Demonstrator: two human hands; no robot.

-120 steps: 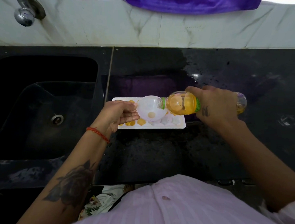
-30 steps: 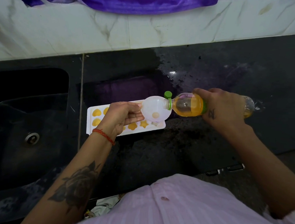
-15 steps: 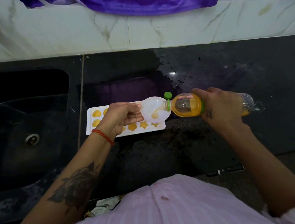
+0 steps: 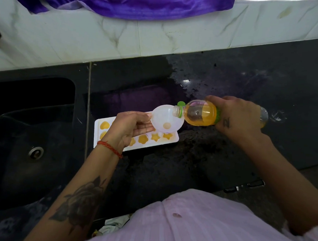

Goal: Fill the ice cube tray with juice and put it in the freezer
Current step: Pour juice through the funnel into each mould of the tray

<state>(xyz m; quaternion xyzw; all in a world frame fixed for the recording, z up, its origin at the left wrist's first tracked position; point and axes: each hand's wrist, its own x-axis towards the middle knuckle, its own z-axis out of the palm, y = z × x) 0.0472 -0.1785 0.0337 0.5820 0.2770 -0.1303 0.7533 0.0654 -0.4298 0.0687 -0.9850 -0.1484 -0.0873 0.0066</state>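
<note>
A white ice cube tray (image 4: 172,140) lies on the black counter, its shaped cells holding orange juice. My left hand (image 4: 129,127) holds a translucent white funnel (image 4: 165,118) over the tray's right end. My right hand (image 4: 235,118) grips a clear juice bottle (image 4: 200,114) lying almost level, its open mouth at the funnel's rim. No stream shows at the mouth. A green cap (image 4: 180,103) lies behind the bottle neck. My left hand hides the tray's middle cells.
A black sink (image 4: 32,133) with a metal drain (image 4: 36,152) lies to the left of the tray. The black counter (image 4: 229,78) is wet behind the bottle. Purple cloth (image 4: 132,4) hangs over the white marble wall. A drawer handle (image 4: 244,186) shows at the counter's front.
Over four seconds the funnel and bottle have shifted rightward along the tray. Half a second ago juice ran into the funnel; now the bottle is tipped back and the flow has stopped.
</note>
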